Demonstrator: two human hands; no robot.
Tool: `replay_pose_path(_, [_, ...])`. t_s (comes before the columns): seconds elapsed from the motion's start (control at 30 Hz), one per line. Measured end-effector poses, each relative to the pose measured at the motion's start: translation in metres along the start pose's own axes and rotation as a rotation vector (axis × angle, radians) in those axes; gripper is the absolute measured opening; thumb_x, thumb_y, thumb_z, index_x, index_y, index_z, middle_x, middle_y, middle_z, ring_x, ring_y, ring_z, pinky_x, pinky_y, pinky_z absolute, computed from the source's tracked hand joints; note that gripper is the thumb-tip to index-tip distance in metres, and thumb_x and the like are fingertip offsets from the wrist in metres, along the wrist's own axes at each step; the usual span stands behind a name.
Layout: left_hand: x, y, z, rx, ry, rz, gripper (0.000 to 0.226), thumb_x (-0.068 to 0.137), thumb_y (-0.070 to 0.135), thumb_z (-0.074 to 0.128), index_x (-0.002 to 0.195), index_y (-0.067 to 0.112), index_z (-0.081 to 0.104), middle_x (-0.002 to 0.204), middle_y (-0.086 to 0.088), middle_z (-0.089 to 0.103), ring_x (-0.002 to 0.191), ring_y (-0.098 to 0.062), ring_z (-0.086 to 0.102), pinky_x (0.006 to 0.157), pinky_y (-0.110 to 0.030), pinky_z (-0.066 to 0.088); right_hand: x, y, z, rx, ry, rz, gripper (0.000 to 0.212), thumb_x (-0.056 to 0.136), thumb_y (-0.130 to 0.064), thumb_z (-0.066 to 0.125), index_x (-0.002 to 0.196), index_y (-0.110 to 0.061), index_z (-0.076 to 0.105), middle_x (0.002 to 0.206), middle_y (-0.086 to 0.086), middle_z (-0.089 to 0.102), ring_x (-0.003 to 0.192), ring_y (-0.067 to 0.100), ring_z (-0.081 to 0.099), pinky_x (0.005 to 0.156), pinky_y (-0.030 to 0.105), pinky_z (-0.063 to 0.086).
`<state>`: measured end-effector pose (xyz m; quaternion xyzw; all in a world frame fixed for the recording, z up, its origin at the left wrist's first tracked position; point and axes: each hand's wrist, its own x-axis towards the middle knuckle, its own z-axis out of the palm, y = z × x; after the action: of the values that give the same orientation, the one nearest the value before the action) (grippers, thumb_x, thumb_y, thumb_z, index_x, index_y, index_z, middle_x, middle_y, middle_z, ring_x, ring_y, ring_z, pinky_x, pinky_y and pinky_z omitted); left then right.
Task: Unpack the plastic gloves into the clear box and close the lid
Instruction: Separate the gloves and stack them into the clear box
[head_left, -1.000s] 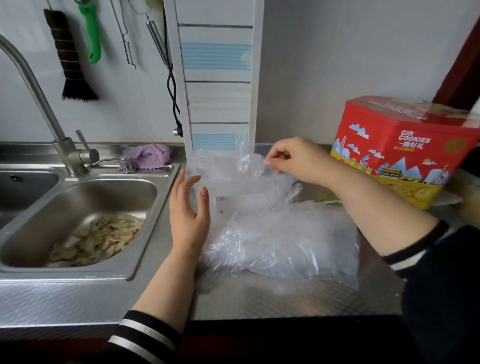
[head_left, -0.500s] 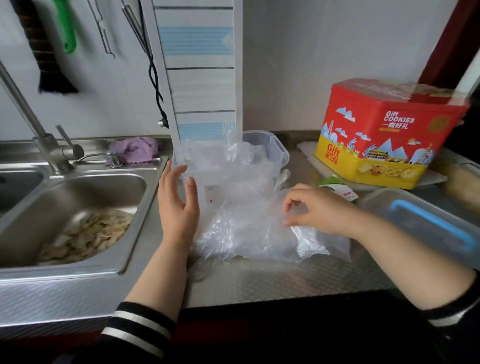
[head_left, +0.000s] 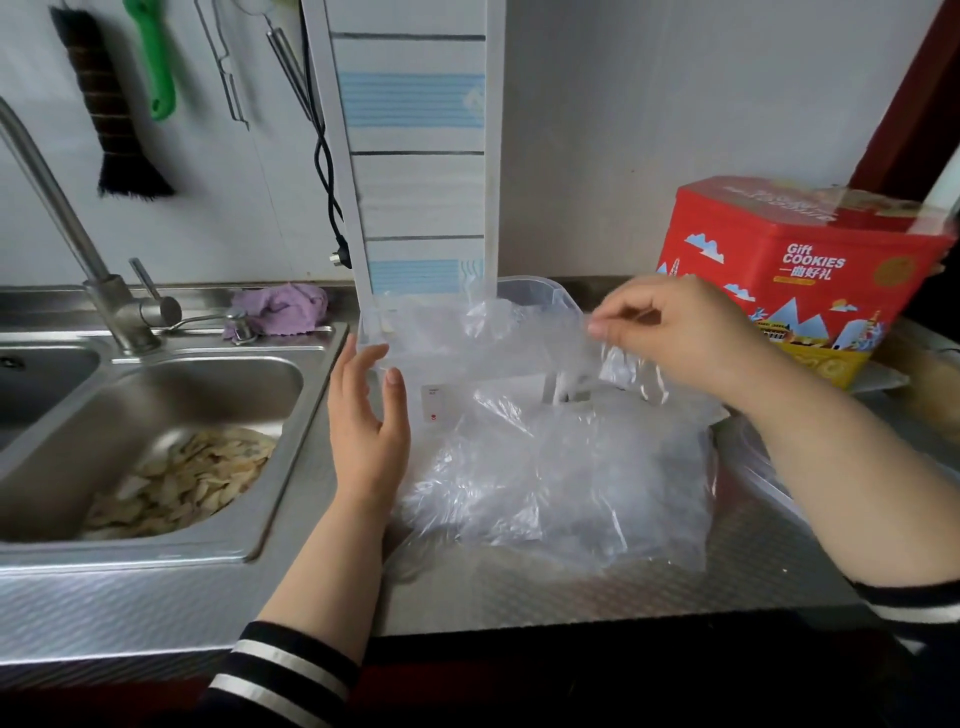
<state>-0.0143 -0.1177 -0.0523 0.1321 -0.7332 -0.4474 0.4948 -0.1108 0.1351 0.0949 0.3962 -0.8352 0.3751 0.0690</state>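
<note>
The left hand (head_left: 366, 431) stands edge-up with fingers straight against the left wall of the clear box (head_left: 540, 296), close to the sink (head_left: 291, 540) rim. The right hand (head_left: 675, 338) pinches a glove (head_left: 524, 338) over the box's open top. The bag (head_left: 561, 483) of gloves lies near the box on the counter (head_left: 519, 597), with bare steel towards the near edge. Film hides most of the box. A cookie tin (head_left: 800, 270) crowds the far right.
</note>
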Motion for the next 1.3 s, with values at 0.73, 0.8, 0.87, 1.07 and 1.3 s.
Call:
replay_pose_path(0.73, [0.003, -0.003, 0.0, -0.002, 0.006, -0.015, 0.037, 0.094, 0.052, 0.042, 0.12, 0.029, 0.055, 0.144, 0.002, 0.044, 0.138, -0.005, 0.034, 0.103, -0.052, 0.041, 0.116, -0.011, 0.098, -0.264, -0.198, -0.14, 0.017, 0.089, -0.031, 0.065, 0.101, -0.022, 0.074, 0.107, -0.006, 0.067, 0.1, 0.009, 0.057, 0.085, 0.022, 0.041])
replay_pose_path(0.8, [0.003, -0.002, 0.0, -0.002, 0.005, -0.018, 0.037, 0.094, 0.052, 0.042, 0.12, 0.029, 0.055, 0.144, 0.002, 0.044, 0.137, -0.006, 0.035, 0.103, -0.051, 0.041, 0.118, -0.001, 0.109, -0.234, -0.396, -0.039, 0.02, 0.09, -0.036, 0.064, 0.105, -0.026, 0.073, 0.11, -0.013, 0.068, 0.105, 0.007, 0.059, 0.09, 0.021, 0.044])
replay_pose_path(0.87, [0.003, -0.002, 0.0, 0.002, 0.003, -0.017, 0.036, 0.094, 0.051, 0.042, 0.12, 0.029, 0.055, 0.145, 0.003, 0.043, 0.137, -0.006, 0.036, 0.104, -0.051, 0.041, 0.119, 0.004, 0.113, -0.208, -0.547, 0.02, 0.031, 0.09, -0.043, 0.062, 0.115, -0.026, 0.069, 0.119, -0.012, 0.065, 0.112, 0.007, 0.056, 0.097, 0.022, 0.041])
replay_pose_path(1.07, [0.003, -0.002, -0.001, 0.003, 0.0, -0.02, 0.034, 0.094, 0.051, 0.042, 0.12, 0.032, 0.054, 0.145, 0.005, 0.043, 0.136, -0.008, 0.038, 0.103, -0.051, 0.041, 0.123, 0.005, 0.115, -0.23, -0.734, 0.072, 0.047, 0.091, -0.056, 0.051, 0.127, -0.027, 0.061, 0.131, -0.009, 0.058, 0.123, 0.01, 0.051, 0.105, 0.026, 0.036])
replay_pose_path(1.3, [0.002, 0.0, -0.001, 0.012, -0.007, -0.02, 0.032, 0.095, 0.051, 0.041, 0.12, 0.034, 0.053, 0.145, 0.006, 0.043, 0.136, -0.009, 0.037, 0.104, -0.05, 0.041, 0.125, 0.012, 0.117, -0.265, -0.715, 0.045, 0.043, 0.095, -0.052, 0.047, 0.112, -0.018, 0.068, 0.109, -0.001, 0.067, 0.102, 0.017, 0.061, 0.095, 0.031, 0.046])
